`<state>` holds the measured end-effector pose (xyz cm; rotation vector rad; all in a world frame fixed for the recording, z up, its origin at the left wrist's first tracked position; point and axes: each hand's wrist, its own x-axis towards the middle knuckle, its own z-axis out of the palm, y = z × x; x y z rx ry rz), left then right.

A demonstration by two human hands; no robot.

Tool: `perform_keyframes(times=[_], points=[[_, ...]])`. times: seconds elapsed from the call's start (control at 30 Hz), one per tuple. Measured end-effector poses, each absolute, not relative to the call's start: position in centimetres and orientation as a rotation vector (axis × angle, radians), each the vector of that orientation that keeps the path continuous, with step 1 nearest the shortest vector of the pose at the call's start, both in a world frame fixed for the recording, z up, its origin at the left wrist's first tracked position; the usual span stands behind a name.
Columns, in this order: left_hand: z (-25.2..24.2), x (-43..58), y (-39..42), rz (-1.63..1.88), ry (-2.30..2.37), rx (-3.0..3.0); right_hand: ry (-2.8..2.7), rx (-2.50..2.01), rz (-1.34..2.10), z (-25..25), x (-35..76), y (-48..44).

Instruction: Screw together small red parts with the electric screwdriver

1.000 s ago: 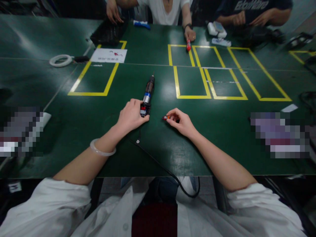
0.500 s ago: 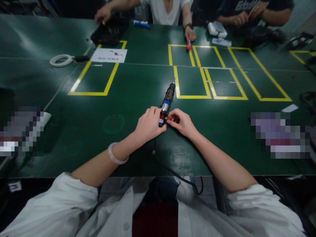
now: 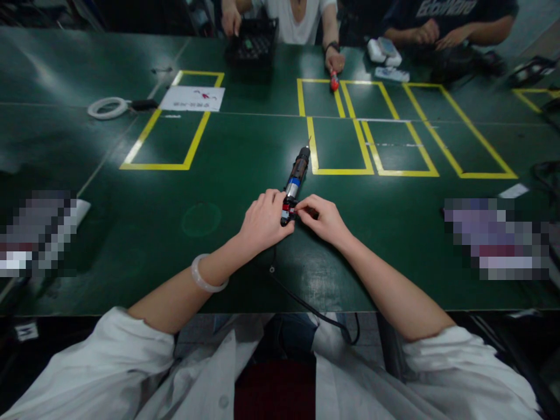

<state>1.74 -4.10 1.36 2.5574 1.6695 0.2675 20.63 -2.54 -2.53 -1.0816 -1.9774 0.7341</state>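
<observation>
An electric screwdriver [image 3: 298,167], black with a blue and silver band, lies on the green table with its thin bit pointing away from me. My left hand [image 3: 265,219] is closed around its rear end. Beside that end, the thumb and fingertips of my right hand [image 3: 321,216] are pinched together against the tool's side, near a red part [image 3: 286,207]. Whatever those fingertips hold, if anything, is too small to make out. A black cord [image 3: 306,304] runs from the tool's rear over the table's front edge.
Yellow tape frames [image 3: 343,172] mark the green table [image 3: 245,140]. A white sheet [image 3: 193,98] and a coiled white cable [image 3: 107,108] lie at left. Across the table, a co-worker's hand [image 3: 335,60] holds a red-tipped tool [image 3: 334,81] beside a black tray [image 3: 254,44]. Blurred-out objects flank me.
The orange bit at my right fingertips no longer shows, and those fingers have shifted slightly. My left hand stays put. Across the table, a co-worker has slid the black tray to the right.
</observation>
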Motion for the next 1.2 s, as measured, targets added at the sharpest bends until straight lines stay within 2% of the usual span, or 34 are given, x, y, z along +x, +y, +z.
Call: perform_keyframes(times=[0.63, 1.2], points=[[1.2, 0.6, -2.7, 0.234, 1.722, 2.511, -1.904, -1.091, 0.942, -2.8, 20.7, -2.4], [1.7, -15.3, 3.2, 0.052, 2.154, 2.267, -1.970, -1.074, 0.930, -3.0, 21.0, -2.3]])
